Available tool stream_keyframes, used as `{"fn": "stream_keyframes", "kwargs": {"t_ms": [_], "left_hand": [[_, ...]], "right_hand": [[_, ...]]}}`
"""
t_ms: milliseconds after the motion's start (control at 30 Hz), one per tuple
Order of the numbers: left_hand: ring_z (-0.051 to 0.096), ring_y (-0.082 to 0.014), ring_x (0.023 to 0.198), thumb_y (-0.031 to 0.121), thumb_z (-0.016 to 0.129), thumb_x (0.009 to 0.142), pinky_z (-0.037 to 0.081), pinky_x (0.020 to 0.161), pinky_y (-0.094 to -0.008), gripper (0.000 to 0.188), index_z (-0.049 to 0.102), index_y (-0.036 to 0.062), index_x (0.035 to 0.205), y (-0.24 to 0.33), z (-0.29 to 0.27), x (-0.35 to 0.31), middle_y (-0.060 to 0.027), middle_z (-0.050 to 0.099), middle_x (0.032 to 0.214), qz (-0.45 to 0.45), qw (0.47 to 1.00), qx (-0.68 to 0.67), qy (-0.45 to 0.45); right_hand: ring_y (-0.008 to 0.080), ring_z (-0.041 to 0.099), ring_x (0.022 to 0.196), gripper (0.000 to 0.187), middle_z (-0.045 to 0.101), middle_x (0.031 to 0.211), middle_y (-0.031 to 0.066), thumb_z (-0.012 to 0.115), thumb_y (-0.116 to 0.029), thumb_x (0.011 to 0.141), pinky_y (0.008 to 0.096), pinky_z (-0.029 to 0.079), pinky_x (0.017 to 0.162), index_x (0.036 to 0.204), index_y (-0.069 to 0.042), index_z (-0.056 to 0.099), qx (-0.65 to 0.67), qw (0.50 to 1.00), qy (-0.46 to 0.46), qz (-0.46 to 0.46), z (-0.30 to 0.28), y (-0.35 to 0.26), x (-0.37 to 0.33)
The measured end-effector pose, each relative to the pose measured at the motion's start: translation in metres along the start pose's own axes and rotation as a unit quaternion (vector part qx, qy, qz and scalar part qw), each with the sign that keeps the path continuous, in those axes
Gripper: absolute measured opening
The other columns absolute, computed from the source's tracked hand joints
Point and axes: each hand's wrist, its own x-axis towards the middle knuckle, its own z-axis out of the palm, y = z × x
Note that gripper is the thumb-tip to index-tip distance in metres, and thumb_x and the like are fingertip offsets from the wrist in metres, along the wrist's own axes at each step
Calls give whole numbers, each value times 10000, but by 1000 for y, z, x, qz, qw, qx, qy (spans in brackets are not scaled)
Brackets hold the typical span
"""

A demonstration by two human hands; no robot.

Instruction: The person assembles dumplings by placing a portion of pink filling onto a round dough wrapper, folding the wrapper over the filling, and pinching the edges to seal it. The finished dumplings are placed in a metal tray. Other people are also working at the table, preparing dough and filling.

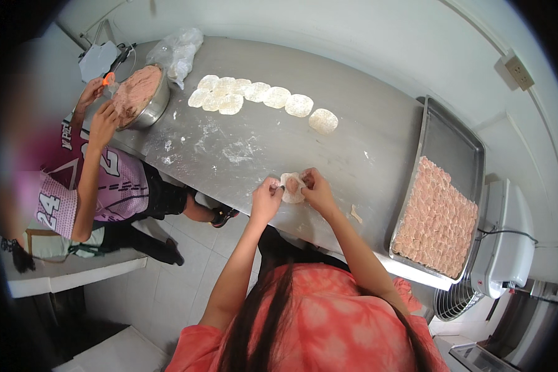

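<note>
Near the table's front edge, a round dough wrapper [292,196] is spread out between my hands, with a dab of pink minced filling [292,183] in its middle. My left hand [267,197] pinches the wrapper's left edge. On the opposite edge, my right hand [317,188] has its fingers closed too. A thin scrap of dough [356,214] lies beside my right forearm. Farther back, several floured wrappers [299,105] lie in overlapping rows, and a single wrapper [323,121] sits apart at their right end.
On the right stands a metal tray [456,133], its near part packed with filled dumplings [437,220]. A co-worker [115,177] at the left holds an orange-handled tool [108,79] over a metal bowl [157,105] of minced filling. A plastic bag [178,56] lies behind the bowl.
</note>
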Motion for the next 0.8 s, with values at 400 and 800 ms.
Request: {"fn": "stream_keyframes", "kwargs": {"t_ms": [400, 800], "left_hand": [[597, -93, 836, -42, 479, 827, 470, 719, -215, 354, 564, -8, 1170, 2, 32, 1, -42, 636, 956, -48, 952, -287, -93], [586, -106, 801, -36, 562, 827, 478, 683, -230, 167, 595, 4, 986, 25, 44, 1, -74, 592, 1078, -81, 912, -396, -71]], "right_hand": [[146, 583, 881, 370, 620, 988, 91, 493, 90, 752, 266, 496, 782, 1107, 11, 564, 227, 972, 58, 5, -19, 12, -20], [125, 570, 841, 208, 607, 965, 69, 569, 40, 796, 255, 479, 741, 1002, 6, 571, 254, 961, 104, -41, -29, 4, -21]]}}
